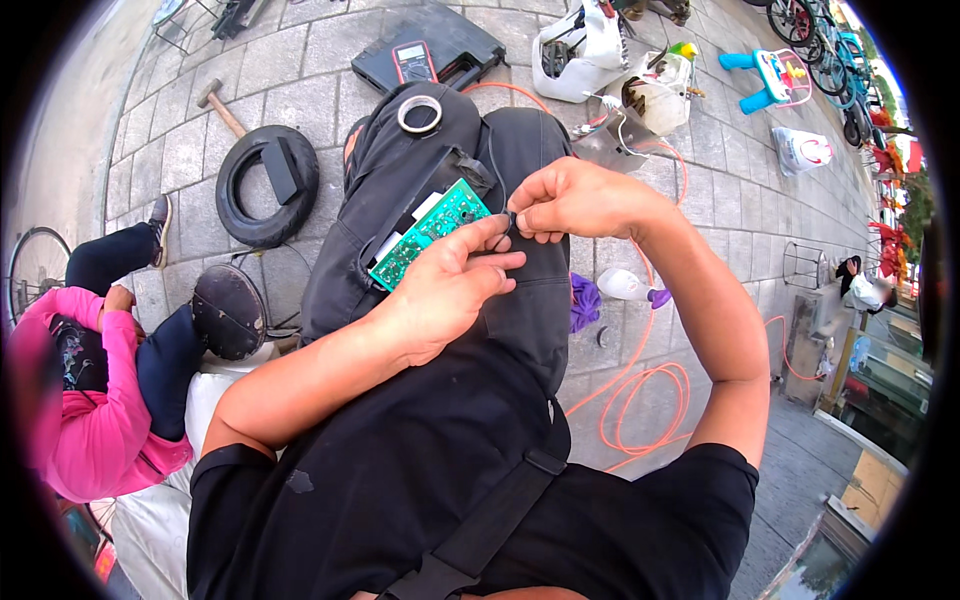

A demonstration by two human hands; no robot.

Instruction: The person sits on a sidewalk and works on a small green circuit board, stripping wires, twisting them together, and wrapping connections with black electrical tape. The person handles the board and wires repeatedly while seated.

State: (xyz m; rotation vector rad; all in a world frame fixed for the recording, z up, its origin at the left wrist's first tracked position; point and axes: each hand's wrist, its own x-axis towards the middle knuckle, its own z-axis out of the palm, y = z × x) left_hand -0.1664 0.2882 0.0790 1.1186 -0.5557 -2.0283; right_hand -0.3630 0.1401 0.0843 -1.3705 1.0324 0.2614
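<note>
Over my lap, my right hand (575, 205) is closed, thumb and fingertips pinching a thin black wire (496, 165) at a small dark end. My left hand (445, 285) meets it there, the wire's end between its fingers; its thumb stays apart. A green circuit board (440, 225) with small parts and solder points rests tilted on my thigh beside a dark case, partly behind my left hand. The wire runs up from my fingertips across my dark trousers. On my left knee lies a roll of tape (420, 114).
A red multimeter (412, 62) sits on a black toolbox (470, 40) ahead. At left are a tire (233, 205), a hammer (222, 110) and a person in pink (110, 400). White cut-open containers (575, 60) stand ahead right. An orange hose (640, 400) coils at right.
</note>
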